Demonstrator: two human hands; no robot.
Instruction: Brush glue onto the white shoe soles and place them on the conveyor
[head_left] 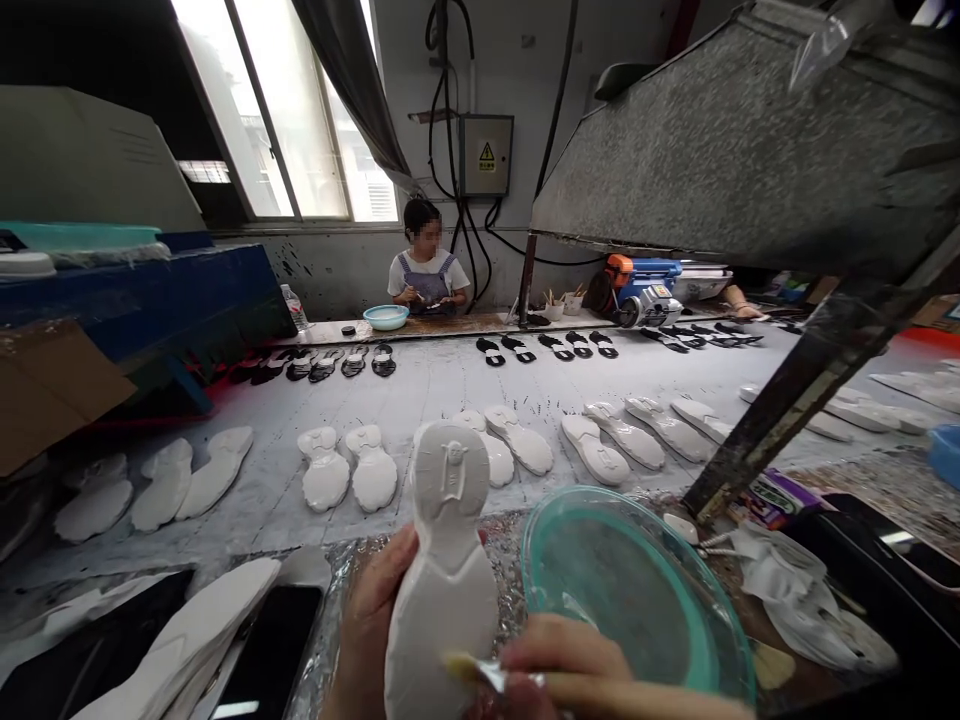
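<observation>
A white shoe sole stands tilted up in front of me, its heel end at the top with a small raised figure. My left hand grips it along its left edge. My right hand is closed round a brush with a wooden handle, a metal ferrule and pale bristles. Those bristles lie against the lower face of the sole. Right beside my right hand is a turquoise bowl that looks cloudy inside. At the lower left, more white soles are stacked next to a dark phone.
Several white soles rest in a row on the white belt, with black ones farther back. A co-worker sits across it. A slanted metal post stands at right, near a crumpled white cloth.
</observation>
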